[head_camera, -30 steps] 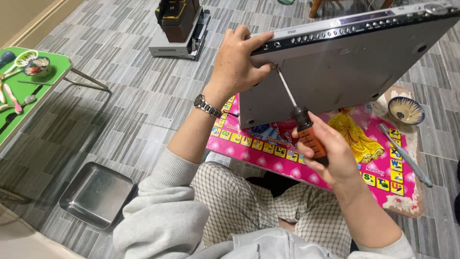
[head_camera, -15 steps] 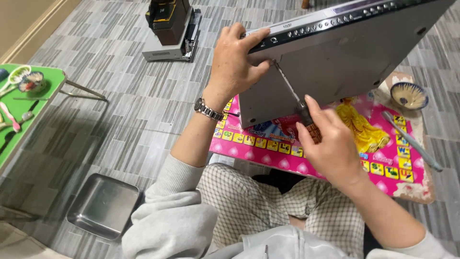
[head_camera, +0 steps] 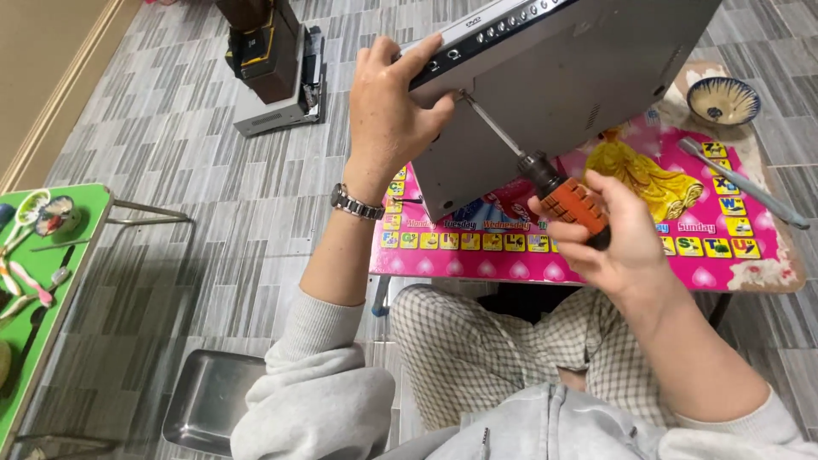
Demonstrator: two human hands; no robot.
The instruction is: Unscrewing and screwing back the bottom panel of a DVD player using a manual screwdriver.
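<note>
So the silver player (head_camera: pixel 571 85) is tipped up on edge over the pink worktop (head_camera: pixel 682 247), underside facing the person. Left hand (head_camera: pixel 392 119) is clamped over its top-left edge at about 10 o'clock, fingers wrapped onto the button side. Right hand (head_camera: pixel 609 234) is closed around the orange-and-black handle of the screwdriver (head_camera: pixel 532 166). The shaft's long axis runs from the grip up toward 10 o'clock, tip sitting at the case edge just beside the left thumb. Right hand is nearer the handle; left only steadies. A bowl (head_camera: pixel 722 98) sits at 2 o'clock.
</note>
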